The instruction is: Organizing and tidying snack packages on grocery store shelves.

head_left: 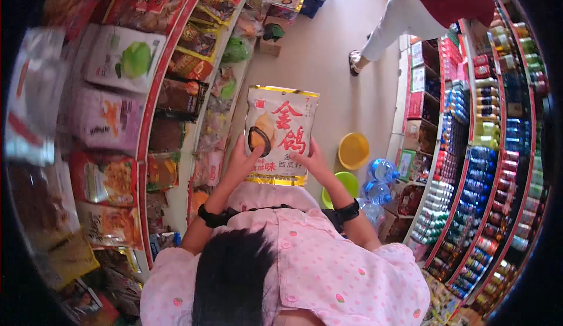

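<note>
A white bag of melon seeds (281,126) with gold strips at its top and bottom, red lettering and a picture of a large seed is held up in front of my body. My left hand (241,163) grips its left edge, with the thumb lying over the front. On the opposite edge, my right hand (312,163) has its thumb on the front too. The other fingers of both hands are hidden behind the bag. Both wrists wear black bands.
Left shelves (142,150) carry many packaged foods. Along the right, shelves (469,167) hold rows of bottles and cans. A yellow basin (353,150), a green basin (342,189) and blue-tinted plastic bottles (378,182) stand on the floor. Ahead right, a person (422,9) in white trousers stands in the aisle.
</note>
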{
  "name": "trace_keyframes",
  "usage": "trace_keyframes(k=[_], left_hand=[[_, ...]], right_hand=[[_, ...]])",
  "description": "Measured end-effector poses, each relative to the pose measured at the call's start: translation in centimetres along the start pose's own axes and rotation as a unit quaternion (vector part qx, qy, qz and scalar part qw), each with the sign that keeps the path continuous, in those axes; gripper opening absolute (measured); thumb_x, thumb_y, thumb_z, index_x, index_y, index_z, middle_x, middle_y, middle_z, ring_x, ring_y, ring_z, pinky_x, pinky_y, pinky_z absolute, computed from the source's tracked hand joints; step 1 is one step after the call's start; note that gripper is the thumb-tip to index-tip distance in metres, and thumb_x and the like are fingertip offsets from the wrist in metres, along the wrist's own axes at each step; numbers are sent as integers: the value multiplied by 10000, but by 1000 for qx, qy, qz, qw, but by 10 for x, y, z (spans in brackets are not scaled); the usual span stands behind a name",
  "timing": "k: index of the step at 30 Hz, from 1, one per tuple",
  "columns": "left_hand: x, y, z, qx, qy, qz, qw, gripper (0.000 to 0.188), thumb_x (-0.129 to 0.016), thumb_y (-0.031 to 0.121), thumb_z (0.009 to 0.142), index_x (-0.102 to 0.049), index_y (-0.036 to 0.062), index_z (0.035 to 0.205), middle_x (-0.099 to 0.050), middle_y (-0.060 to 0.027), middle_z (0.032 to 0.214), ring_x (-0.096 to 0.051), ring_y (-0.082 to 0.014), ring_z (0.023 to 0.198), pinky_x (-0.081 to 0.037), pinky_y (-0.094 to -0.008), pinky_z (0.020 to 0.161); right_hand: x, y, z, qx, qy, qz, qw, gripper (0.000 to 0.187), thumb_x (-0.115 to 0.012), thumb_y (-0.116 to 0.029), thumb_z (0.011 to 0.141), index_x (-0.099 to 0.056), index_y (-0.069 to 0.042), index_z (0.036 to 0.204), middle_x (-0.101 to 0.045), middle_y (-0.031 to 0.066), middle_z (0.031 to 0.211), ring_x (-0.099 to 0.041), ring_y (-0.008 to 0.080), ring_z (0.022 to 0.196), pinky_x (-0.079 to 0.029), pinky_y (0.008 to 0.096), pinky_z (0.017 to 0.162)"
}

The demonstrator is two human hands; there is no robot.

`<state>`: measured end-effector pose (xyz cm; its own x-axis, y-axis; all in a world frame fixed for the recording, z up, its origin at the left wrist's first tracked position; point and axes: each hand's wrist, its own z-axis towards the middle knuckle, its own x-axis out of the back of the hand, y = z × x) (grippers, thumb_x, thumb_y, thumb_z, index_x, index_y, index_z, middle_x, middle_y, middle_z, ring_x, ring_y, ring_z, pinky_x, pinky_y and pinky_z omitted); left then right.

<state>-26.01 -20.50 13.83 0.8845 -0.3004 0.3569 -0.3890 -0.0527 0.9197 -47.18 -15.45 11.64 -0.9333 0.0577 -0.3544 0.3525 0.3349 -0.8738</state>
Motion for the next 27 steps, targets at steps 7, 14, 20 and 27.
trace_keyframes(k=[7,14,20,27], left_hand=[[-2,66,104,75,-8,-21,997,430,-610,226,817,-437,-14,1129,-553,-84,1019,-525,-151,926,-414,-271,832],[-41,107,215,132,-106,-15,985,433,-585,209,830,-407,7,1170,-576,-110,988,-567,-125,856,-479,-260,668],[-71,100,296,153,-108,22,982,444,-611,175,796,-419,-5,1153,-587,-164,1023,-583,-213,930,-447,-320,799],[-86,87,462,145,-86,-33,985,402,-605,144,790,-430,9,1126,-569,-109,977,-535,-159,910,-429,-303,811]], right_hand=[[27,-85,80,-27,24,18,999,579,-688,-98,715,-383,-4,1199,-546,82,1065,-548,144,942,-466,304,818],[95,-141,143,-10,103,19,994,468,-671,-95,728,-435,0,1120,-574,79,990,-562,141,882,-475,292,776],[150,-176,217,-37,139,67,987,447,-664,-92,745,-432,-4,1116,-578,87,1013,-570,154,891,-467,292,789],[208,-191,399,-64,90,15,994,433,-653,-62,739,-435,7,1106,-581,98,1009,-573,164,891,-471,295,789]])
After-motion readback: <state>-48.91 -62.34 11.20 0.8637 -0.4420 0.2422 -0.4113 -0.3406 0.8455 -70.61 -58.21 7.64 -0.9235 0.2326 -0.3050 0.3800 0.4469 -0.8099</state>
